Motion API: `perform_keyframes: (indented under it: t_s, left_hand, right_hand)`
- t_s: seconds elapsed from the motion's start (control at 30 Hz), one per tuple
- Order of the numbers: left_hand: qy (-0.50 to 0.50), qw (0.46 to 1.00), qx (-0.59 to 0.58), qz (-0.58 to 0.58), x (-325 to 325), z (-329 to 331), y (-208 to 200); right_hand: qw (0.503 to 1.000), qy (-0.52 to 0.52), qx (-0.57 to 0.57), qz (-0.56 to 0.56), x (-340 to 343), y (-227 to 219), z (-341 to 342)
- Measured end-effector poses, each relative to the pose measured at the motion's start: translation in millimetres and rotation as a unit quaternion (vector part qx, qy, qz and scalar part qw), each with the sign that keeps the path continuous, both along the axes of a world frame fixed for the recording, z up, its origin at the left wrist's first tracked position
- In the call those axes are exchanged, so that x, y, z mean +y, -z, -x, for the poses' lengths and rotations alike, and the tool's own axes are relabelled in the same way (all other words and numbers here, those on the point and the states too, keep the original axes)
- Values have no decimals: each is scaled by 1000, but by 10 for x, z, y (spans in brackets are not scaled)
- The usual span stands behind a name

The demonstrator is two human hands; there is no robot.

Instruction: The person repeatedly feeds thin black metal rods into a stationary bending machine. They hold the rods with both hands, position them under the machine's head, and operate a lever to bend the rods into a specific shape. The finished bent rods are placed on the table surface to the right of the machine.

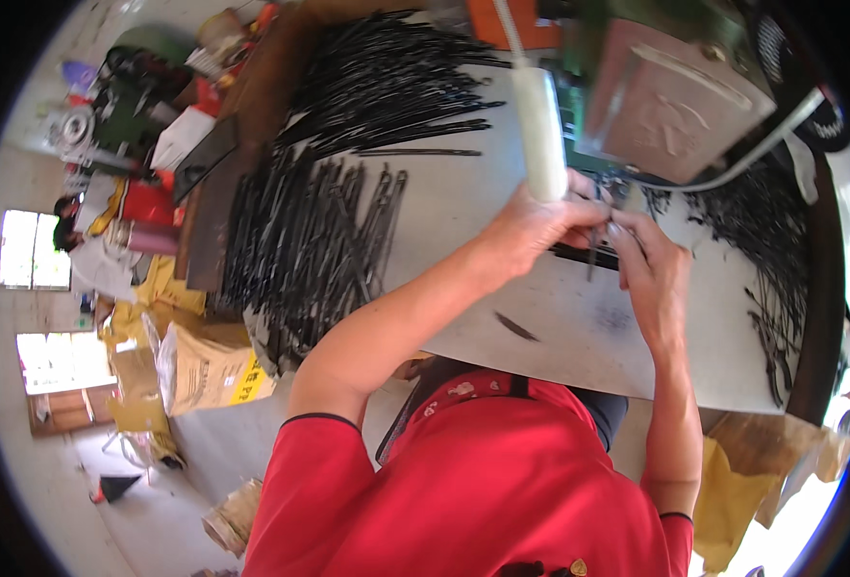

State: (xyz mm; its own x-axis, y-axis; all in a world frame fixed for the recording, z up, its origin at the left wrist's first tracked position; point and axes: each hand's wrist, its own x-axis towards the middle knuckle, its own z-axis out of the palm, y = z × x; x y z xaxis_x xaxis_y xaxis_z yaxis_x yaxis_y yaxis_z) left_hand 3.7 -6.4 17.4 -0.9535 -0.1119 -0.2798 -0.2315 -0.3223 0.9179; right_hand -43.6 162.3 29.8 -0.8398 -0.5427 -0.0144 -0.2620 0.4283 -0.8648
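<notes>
My left hand [538, 229] and my right hand [651, 264] meet close together at the front of a green machine with a pinkish-brown cover [675, 111]. Their fingertips pinch a thin dark strip [592, 258], which points down toward me between them. What it is exactly is too small to tell, and its upper end is hidden by my fingers. A white cylinder [540, 130] on a pale rod hangs just above my left hand and covers part of it. Below my hands, a loose dark sliver [516, 327] lies on the pale table [454, 279].
Long thin black pieces [396, 82] are heaped at the far left, with a second pile [300, 240] nearer. More black pieces [762, 231] lie along the right edge. A pale cable [762, 154] curves beside the machine. A sack [209, 370] stands left of the table.
</notes>
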Motion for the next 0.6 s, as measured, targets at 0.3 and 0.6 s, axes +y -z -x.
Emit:
perform_keyframes:
  t_s: [0.3, 0.6]
  left_hand:
    - [-94, 993, 64, 25, 392, -518, 115]
    - [-159, 502, -149, 837, -745, -1629, 392]
  right_hand:
    - [693, 140, -466, 532, 57, 378, -438]
    - [994, -15, 108, 16, 454, -63, -530]
